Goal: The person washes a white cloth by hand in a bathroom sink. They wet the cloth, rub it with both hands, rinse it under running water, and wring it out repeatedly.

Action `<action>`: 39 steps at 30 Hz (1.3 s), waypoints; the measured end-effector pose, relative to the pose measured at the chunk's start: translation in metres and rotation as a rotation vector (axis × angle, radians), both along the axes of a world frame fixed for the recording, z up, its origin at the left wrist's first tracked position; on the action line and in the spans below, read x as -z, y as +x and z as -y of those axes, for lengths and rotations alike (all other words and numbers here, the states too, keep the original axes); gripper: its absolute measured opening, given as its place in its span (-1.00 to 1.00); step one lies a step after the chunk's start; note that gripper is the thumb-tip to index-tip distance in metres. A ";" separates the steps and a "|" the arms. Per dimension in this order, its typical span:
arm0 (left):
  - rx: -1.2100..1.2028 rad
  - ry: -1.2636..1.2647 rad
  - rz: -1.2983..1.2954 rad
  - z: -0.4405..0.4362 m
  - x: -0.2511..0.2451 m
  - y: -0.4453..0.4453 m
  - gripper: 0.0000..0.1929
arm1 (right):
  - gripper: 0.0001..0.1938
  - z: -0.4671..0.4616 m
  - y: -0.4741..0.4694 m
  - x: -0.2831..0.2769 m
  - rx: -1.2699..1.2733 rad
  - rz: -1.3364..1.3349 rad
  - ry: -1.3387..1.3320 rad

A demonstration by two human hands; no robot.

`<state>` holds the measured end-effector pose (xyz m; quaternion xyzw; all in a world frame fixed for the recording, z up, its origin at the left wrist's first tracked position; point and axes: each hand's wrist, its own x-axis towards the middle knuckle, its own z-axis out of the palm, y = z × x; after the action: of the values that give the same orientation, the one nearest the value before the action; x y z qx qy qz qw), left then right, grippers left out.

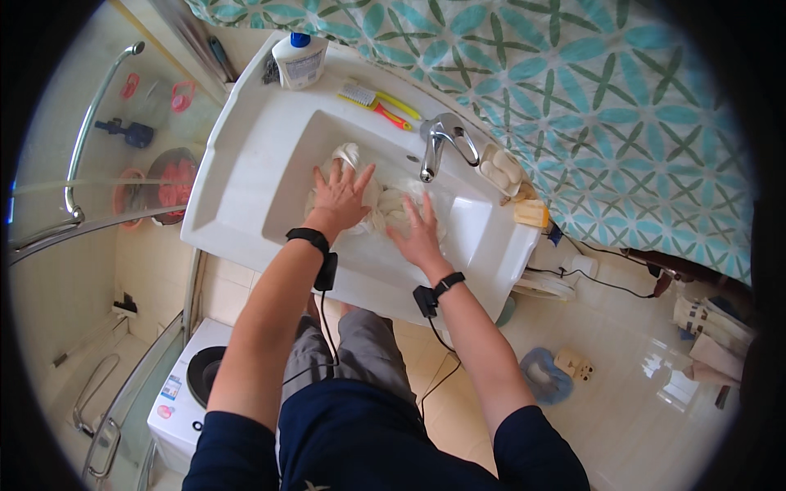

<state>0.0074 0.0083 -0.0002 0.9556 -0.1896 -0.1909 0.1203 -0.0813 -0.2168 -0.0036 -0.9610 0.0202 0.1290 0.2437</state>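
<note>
A wet white cloth (393, 202) lies bunched in the basin of a white washbasin (245, 178), in what looks like shallow water. My left hand (339, 195) rests on its left part with the fingers spread, and a twisted end of the cloth rises just beyond the fingertips. Over the right part is my right hand (419, 230), fingers apart; whether it touches the cloth I cannot tell. Neither hand grips anything. Beyond my right hand stands a chrome faucet (437, 144), its spout pointing into the basin.
Along the back rim are a white bottle with a blue cap (299, 61), a scrubbing brush (374, 105), a soap dish (500, 170) and a yellowish soap bar (530, 213). A patterned curtain (552, 92) hangs behind. A glass shower door (80, 153) and a washing machine (184, 380) stand left.
</note>
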 end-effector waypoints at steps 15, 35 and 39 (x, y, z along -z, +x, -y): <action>-0.090 0.069 0.096 0.068 0.069 0.015 -0.42 | -0.43 -0.008 0.050 0.054 -0.165 -0.001 -0.432; -0.325 -0.469 0.087 -0.023 -0.036 -0.003 -0.49 | -0.56 0.048 0.007 -0.022 0.280 0.244 0.545; -0.309 -0.372 0.071 0.001 -0.016 -0.007 -0.57 | -0.48 0.044 0.000 -0.015 0.130 0.488 0.192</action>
<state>0.0003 0.0075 0.0160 0.9407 -0.0774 -0.0982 0.3153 -0.0811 -0.2610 0.0115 -0.9329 0.0103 -0.1211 0.3389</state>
